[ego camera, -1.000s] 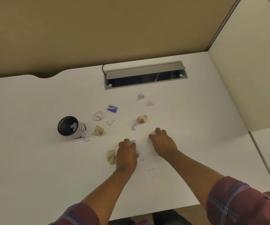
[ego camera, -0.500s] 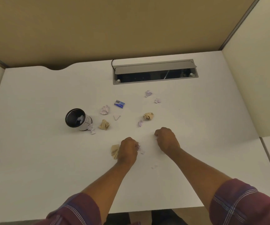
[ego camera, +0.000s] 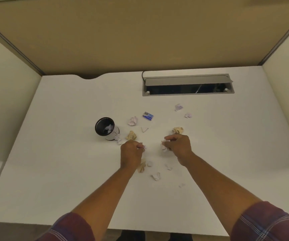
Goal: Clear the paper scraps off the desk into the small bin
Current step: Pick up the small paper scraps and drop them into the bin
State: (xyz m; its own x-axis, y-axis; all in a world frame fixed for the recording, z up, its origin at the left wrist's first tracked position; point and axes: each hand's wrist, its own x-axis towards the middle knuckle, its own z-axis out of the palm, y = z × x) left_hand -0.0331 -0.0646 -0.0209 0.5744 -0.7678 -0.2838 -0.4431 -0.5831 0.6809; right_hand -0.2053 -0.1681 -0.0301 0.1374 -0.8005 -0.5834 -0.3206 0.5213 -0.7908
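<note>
A small black-and-white bin [ego camera: 105, 127] stands left of centre on the white desk [ego camera: 53, 171], with paper inside. My left hand [ego camera: 130, 153] is raised just right of it, fingers closed on a small white scrap. My right hand [ego camera: 177, 146] is closed on a white paper scrap [ego camera: 163, 146]. Crumpled scraps lie around: a tan one [ego camera: 131, 136] and a white one [ego camera: 119, 140] beside the bin, a tan one [ego camera: 178, 130] above my right hand, a tan one [ego camera: 141, 166] and a white one [ego camera: 156, 176] below my hands.
A blue-and-white small box [ego camera: 148, 116] lies beyond the scraps. More white scraps [ego camera: 132, 121] [ego camera: 178, 107] [ego camera: 188, 115] sit farther back. An open grey cable tray [ego camera: 188, 85] is set into the desk's far side. Partition walls enclose the back and both sides.
Both hands have closed on scraps and lifted off the desk, moving away from me toward the bin side. The tan scrap once beside my left hand now lies under my wrist.
</note>
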